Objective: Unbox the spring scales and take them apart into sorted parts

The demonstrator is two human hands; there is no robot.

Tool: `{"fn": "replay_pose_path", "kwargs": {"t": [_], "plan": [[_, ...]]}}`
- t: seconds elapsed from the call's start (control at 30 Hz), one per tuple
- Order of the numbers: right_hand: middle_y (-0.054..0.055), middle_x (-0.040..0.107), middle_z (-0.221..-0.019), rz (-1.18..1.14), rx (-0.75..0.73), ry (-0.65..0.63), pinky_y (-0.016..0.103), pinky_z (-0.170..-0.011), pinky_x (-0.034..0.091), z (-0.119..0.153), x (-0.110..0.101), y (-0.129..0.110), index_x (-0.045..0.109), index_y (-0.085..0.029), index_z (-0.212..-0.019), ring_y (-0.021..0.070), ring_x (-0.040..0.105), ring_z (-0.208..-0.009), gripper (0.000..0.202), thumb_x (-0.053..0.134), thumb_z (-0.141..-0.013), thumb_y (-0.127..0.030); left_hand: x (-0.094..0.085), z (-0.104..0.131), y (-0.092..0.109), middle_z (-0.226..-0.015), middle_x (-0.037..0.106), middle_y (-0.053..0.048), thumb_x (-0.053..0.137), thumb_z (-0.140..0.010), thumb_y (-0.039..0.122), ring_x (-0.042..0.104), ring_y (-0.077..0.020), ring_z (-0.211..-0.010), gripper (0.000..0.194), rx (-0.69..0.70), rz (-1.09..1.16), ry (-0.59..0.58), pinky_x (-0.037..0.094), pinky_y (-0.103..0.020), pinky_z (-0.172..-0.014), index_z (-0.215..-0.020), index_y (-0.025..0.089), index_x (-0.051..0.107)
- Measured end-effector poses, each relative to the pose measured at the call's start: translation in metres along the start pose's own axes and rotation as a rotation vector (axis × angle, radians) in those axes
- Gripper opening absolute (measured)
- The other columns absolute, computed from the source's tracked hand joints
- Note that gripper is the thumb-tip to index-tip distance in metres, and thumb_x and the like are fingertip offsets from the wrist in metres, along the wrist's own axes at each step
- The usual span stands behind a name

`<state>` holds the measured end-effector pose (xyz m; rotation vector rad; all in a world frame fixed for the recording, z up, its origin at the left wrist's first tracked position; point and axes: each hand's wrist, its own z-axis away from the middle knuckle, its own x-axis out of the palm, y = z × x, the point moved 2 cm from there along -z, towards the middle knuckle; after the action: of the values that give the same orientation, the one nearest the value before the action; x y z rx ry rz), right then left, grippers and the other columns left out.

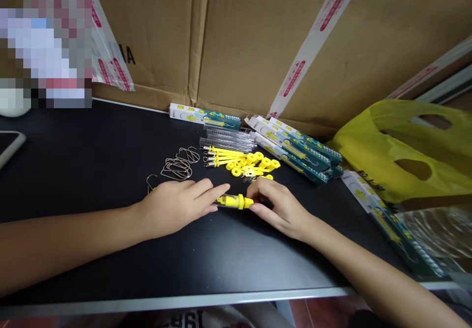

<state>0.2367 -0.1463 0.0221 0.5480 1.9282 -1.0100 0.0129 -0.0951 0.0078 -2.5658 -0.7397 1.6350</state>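
Note:
Wrapped around a clear tube with yellow parts [230,200], my left hand [180,205] holds it low over the black table. A metal hook [150,180] sticks out past the back of that hand. My right hand [278,204] pinches the yellow end piece at the tube's right end between thumb and fingers. Just behind the hands lie yellow rods with metal tips [224,157], yellow rings [236,171] and small springs [249,178]. A tangle of metal hooks [179,166] is behind my left hand. Clear tubes [228,138] lie behind the yellow rods.
Printed boxes lie at the back [204,116], in a stack at the back right [295,146] and at the right [391,222]. A yellow plastic bag [368,146] sits beyond them. Large cardboard [250,38] stands behind the black table [206,264]. A white-edged device [13,143] is far left.

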Motion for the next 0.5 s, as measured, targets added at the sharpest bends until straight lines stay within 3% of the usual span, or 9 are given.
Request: {"fn": "replay_pose_path", "kwargs": {"t": [0.1,0.37,0.5], "plan": [[0.003,0.055,-0.069,0.033,-0.034,-0.034,0.028,-0.062,0.039,-0.0021,-0.0003,-0.0016,0.052,-0.018,-0.079,0.0149,0.048,-0.066,0.023,0.041,-0.096,-0.03,-0.0001,-0.0005,0.0006,-0.089,0.062,0.004,0.048,-0.095,0.035,0.059,-0.0081,-0.066,0.039,-0.003,-0.003,-0.006,0.038,-0.024,-0.053,-0.131,0.021,0.047],[0.002,0.057,-0.078,-0.045,-0.065,0.03,0.026,-0.06,0.044,0.0028,0.0017,-0.0006,0.048,-0.02,-0.088,0.0132,0.052,-0.067,0.009,0.057,-0.087,-0.022,-0.0003,-0.0002,0.0004,-0.09,0.063,0.002,0.047,-0.095,0.033,0.061,-0.0075,-0.071,0.037,-0.001,0.016,0.004,0.039,-0.022,-0.055,-0.13,0.02,0.046],[0.002,0.057,-0.082,-0.051,-0.021,0.031,0.026,-0.059,0.045,0.0056,0.0023,0.0004,0.044,-0.021,-0.096,0.013,0.051,-0.066,0.026,0.064,-0.083,-0.032,-0.0008,-0.0003,0.0004,-0.09,0.063,0.002,0.047,-0.095,0.033,0.061,-0.0084,-0.071,0.037,0.0,0.027,0.006,0.039,-0.023,-0.055,-0.13,0.019,0.047]]}}
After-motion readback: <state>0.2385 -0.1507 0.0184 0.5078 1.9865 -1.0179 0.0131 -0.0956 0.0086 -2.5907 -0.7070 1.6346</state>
